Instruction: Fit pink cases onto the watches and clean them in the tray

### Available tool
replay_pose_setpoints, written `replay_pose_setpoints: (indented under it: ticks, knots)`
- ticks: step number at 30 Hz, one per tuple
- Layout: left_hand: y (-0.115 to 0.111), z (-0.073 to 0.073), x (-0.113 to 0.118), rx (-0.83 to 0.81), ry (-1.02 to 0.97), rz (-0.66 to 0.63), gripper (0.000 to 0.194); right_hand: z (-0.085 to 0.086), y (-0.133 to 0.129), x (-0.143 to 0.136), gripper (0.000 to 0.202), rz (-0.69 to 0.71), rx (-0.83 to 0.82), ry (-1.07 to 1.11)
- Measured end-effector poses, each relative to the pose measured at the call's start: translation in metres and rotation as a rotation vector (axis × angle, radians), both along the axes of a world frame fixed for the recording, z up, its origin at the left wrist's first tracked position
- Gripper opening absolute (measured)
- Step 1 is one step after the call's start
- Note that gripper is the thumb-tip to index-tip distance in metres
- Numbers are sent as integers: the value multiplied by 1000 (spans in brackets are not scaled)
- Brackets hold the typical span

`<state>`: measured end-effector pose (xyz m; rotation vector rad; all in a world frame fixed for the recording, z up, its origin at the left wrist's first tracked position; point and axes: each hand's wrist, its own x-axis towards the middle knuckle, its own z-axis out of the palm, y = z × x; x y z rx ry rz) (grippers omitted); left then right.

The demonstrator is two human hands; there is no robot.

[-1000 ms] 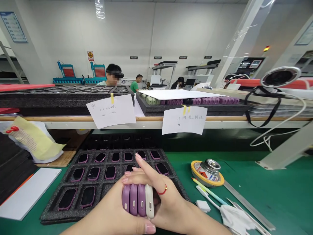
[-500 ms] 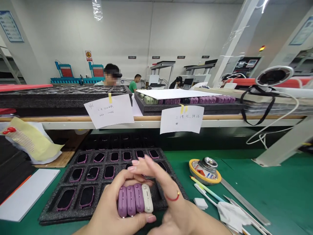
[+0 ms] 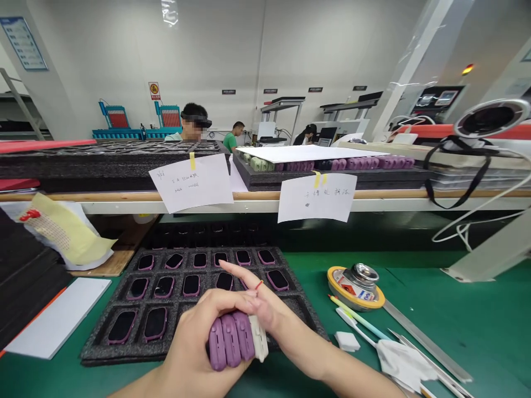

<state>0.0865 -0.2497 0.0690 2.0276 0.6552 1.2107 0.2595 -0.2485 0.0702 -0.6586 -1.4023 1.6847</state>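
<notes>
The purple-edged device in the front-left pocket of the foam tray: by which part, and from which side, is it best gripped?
Probably pinched by its two long purple edges, coming from above. The device lies flat with its dark face up, so this should spare the face, and the foam tray walls it in at the sides.

On my feed, two handwritten notes (image 3: 191,185) hang in front of the shelf (image 3: 256,207). To the right on the green bench (image 3: 481,326), I see a yellow-rimmed container (image 3: 355,293), a metal strip (image 3: 431,344) and a crumpled white cloth (image 3: 402,362); farther back is a person in green (image 3: 229,141).
</notes>
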Motion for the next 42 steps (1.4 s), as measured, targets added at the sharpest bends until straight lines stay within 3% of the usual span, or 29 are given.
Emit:
replay_pose_setpoints:
  ticks: [5,11,14,19,25,27,31,36,38,40,42]
  knots:
    - [3,-6,-1,86,-1,-26,48,-4,-6,-9,125,-67,-64,25]
    - [9,-16,-4,247,37,9,61,2,-12,-13,122,-207,60,-66]
    - [8,-19,-3,228,75,76,74,5,-12,-11,120,-275,187,-106]
    - [4,-20,-2,-56,130,93,114,6,-8,-8,116,-331,430,-162]
    - [4,-3,-3,-770,-187,-210,142,3,-3,1,112,-388,785,-279]
    - [3,4,0,-947,-303,-239,133,0,-1,2,107,-367,864,-315]
    - [0,5,7,-1119,-413,-183,90,-3,0,-2,104,-299,965,-498]
    - [4,0,11,-1342,-509,-60,40,12,-4,2,107,-221,604,-538]
    - [5,2,11,-1389,-576,-75,29,21,-8,7,88,-256,505,-513]
    - [5,5,11,-1386,-643,-118,29,26,-12,12,62,-307,452,-513]
    - [3,7,11,-1388,-677,-171,31,28,-15,15,51,-339,409,-509]
